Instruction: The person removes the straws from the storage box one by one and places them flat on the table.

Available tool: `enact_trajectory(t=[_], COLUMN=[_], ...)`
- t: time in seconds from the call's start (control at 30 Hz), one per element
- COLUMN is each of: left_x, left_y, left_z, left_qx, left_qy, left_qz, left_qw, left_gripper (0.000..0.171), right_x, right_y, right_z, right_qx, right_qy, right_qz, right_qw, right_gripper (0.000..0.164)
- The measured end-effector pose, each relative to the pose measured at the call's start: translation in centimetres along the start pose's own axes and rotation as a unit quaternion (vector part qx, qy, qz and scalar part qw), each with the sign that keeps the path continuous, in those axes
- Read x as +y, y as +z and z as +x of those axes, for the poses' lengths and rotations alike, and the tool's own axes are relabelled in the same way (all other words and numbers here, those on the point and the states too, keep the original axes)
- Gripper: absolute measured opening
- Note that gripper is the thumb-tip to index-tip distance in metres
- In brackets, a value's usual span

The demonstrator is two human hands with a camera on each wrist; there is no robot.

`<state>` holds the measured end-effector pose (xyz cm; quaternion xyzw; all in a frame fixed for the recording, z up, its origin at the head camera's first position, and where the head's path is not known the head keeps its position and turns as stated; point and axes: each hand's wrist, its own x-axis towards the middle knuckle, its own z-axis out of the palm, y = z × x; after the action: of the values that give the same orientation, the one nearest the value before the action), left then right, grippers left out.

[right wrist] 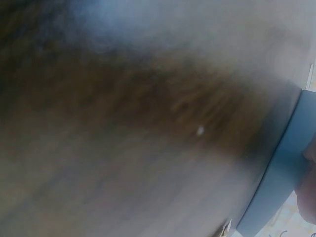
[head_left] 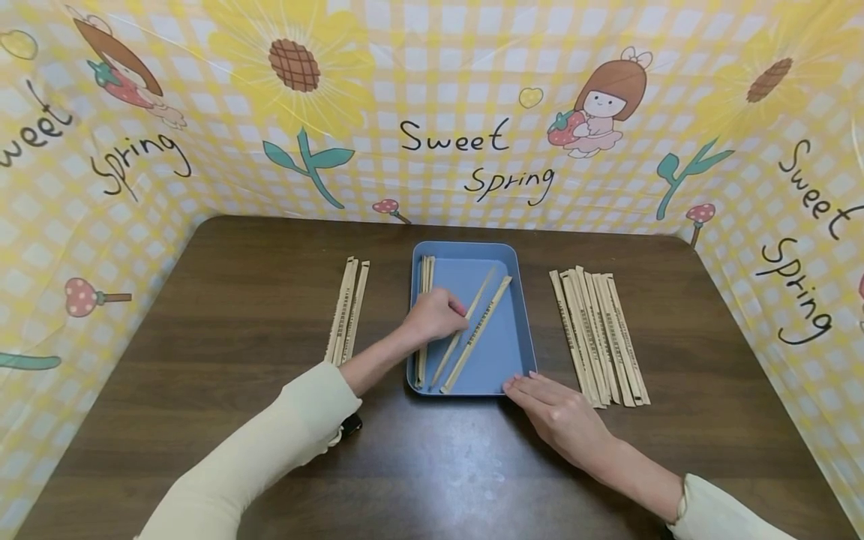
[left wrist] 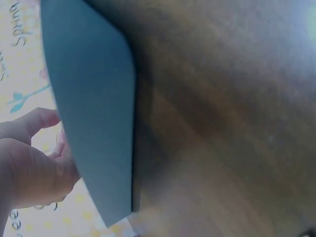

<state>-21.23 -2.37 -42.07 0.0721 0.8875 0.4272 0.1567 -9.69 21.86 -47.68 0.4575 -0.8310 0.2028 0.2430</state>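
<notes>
My left hand (head_left: 435,315) is over the blue tray (head_left: 466,394), pinching a slim paper-wrapped stick (head_left: 481,294) that slants across the tray. Beside it another paper-wrapped stick (head_left: 475,335), with printed lettering, lies aslant in the tray. A small bundle of wrapped sticks (head_left: 424,277) runs along the tray's left wall, partly hidden by the left hand. My right hand (head_left: 563,416) holds the tray's near right corner with its fingertips. In the left wrist view the left hand (left wrist: 37,168) shows behind the tray's outer wall (left wrist: 94,108).
A row of several wrapped sticks (head_left: 597,337) lies on the brown table (head_left: 236,300) right of the tray. A few more wrapped sticks (head_left: 347,307) lie to its left, near the left forearm. A yellow checked cloth (head_left: 459,82) rises behind the table and at both sides.
</notes>
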Motion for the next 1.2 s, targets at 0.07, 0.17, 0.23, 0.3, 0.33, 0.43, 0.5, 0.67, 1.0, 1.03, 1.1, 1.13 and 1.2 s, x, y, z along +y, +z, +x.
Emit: enact_trajectory(t=[0.07, 0.17, 0.23, 0.3, 0.33, 0.43, 0.5, 0.67, 1.0, 1.03, 1.1, 1.13, 1.2], left_x=[0.0, -0.1, -0.4, -0.7, -1.0, -1.9, -2.4, -3.7, -5.9, -6.2, -6.9, -7.3, -8.0], left_y=[-0.7, -1.7, -2.4, -3.1, -3.5, -4.7, -5.5, -6.9, -7.9, -8.1, -8.5, -8.7, -9.3], left_z=[-0.1, -0.2, -0.3, -0.5, -0.5, -0.8, -1.0, -1.4, -2.1, -2.1, -2.2, -2.3, -2.5], left_qx=[0.001, -0.004, -0.008, -0.013, -0.016, -0.022, -0.022, -0.007, 0.031, 0.037, 0.049, 0.054, 0.062], left_qy=[-0.016, -0.036, -0.042, -0.050, -0.054, -0.073, -0.085, -0.099, -0.101, -0.102, -0.105, -0.109, -0.117], left_qz=[-0.036, -0.087, -0.111, -0.134, -0.144, -0.177, -0.191, -0.179, -0.130, -0.124, -0.112, -0.109, -0.105], left_qw=[0.9992, 0.9955, 0.9929, 0.9897, 0.9880, 0.9812, 0.9776, 0.9789, 0.9859, 0.9862, 0.9869, 0.9867, 0.9857], left_gripper=[0.011, 0.015, 0.017, 0.019, 0.020, 0.026, 0.029, 0.029, 0.025, 0.024, 0.024, 0.024, 0.024], right_x=[0.0, -0.1, -0.1, -0.2, -0.2, -0.3, -0.3, -0.2, -0.1, -0.2, -0.3, -0.3, -0.4], right_y=[0.0, 0.0, 0.0, 0.0, 0.0, 0.0, 0.0, -0.1, -0.2, -0.2, -0.2, -0.2, -0.2], right_z=[0.0, 0.0, 0.1, 0.1, 0.1, 0.2, 0.2, 0.1, 0.3, 0.3, 0.3, 0.4, 0.4], right_qx=[-0.001, -0.002, -0.001, 0.001, 0.003, 0.005, 0.005, 0.006, 0.007, 0.007, 0.009, 0.009, 0.008], right_qy=[0.000, 0.002, 0.004, 0.004, 0.002, 0.001, 0.000, 0.000, -0.006, -0.006, -0.006, -0.006, -0.006], right_qz=[0.001, 0.002, 0.003, 0.005, 0.006, 0.008, 0.007, 0.004, 0.002, 0.000, 0.000, 0.001, 0.001], right_qw=[1.000, 1.000, 1.000, 1.000, 1.000, 1.000, 1.000, 1.000, 1.000, 1.000, 1.000, 1.000, 1.000], right_gripper=[0.039, 0.039, 0.040, 0.039, 0.039, 0.039, 0.038, 0.038, 0.037, 0.037, 0.037, 0.037, 0.037])
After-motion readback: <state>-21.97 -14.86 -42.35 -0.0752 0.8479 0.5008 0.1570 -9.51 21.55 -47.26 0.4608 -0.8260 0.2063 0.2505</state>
